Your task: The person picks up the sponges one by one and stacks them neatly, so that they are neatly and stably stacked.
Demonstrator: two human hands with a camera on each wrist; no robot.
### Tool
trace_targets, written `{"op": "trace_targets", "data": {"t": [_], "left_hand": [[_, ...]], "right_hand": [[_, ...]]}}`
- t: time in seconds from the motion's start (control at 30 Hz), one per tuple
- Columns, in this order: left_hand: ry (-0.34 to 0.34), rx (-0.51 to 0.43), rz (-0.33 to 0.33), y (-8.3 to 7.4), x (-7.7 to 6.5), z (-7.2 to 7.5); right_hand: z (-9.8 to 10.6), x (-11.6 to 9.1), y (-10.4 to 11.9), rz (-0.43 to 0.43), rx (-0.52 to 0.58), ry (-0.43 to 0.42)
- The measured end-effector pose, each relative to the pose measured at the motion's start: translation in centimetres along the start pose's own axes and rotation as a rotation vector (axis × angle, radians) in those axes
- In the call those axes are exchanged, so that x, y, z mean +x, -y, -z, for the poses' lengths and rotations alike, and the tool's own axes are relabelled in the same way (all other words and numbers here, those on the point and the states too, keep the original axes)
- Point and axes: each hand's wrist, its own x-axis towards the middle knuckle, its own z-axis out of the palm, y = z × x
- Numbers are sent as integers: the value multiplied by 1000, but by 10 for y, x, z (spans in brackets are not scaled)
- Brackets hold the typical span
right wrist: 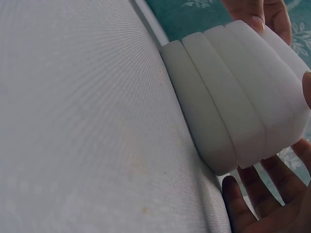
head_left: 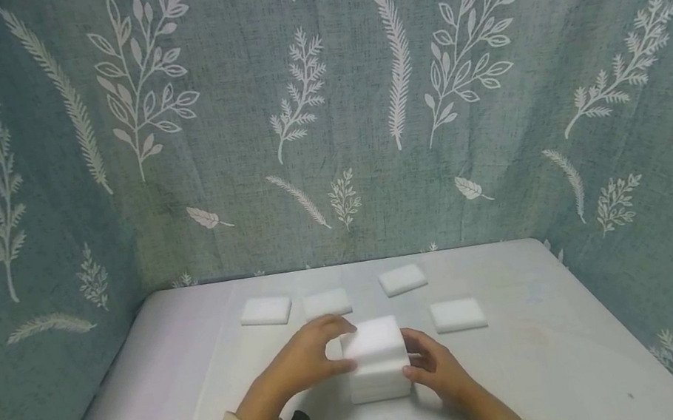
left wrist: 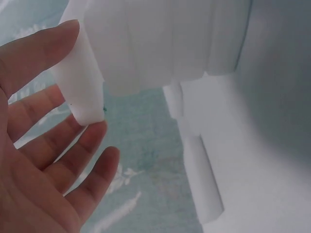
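Several white sponge blocks, with rounded edges, form a stack (head_left: 379, 380) on the table in front of the person. My left hand (head_left: 310, 356) pinches the top sponge (left wrist: 80, 82) by its left side, thumb on one face and fingertips on its edge. In the left wrist view that sponge tilts a little away from the stack below it. My right hand (head_left: 434, 365) is at the stack's right side, thumb toward the near corner and relaxed fingers along the side. In the right wrist view its fingers (right wrist: 284, 179) reach the side of the stack, spread apart.
Behind the stack lie three flat white sponges: a left one (head_left: 266, 311), a middle one (head_left: 327, 304) and a right one (head_left: 403, 279). Another sponge (head_left: 458, 315) lies to the right. A leaf-patterned green curtain (head_left: 318, 108) surrounds the white table (head_left: 557, 351).
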Motion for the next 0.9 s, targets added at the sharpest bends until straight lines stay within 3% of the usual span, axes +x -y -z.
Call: {"op": "trace_targets", "data": {"t": [0.27, 0.47, 0.53, 0.77, 0.9], "left_hand": [[7, 18, -26, 0, -1, -6], [3, 21, -26, -3, -2, -4], [4, 17, -31, -4, -3, -3], [14, -1, -51, -4, -4, -4], [20, -20, -58, -5, -5, -4]], "right_hand": [[3, -8, 34, 9, 10, 29], [3, -9, 38, 2, -5, 17], [3, -9, 38, 6, -8, 20], [2, -2, 1, 31, 0, 4], [2, -1, -4, 22, 7, -1]]}}
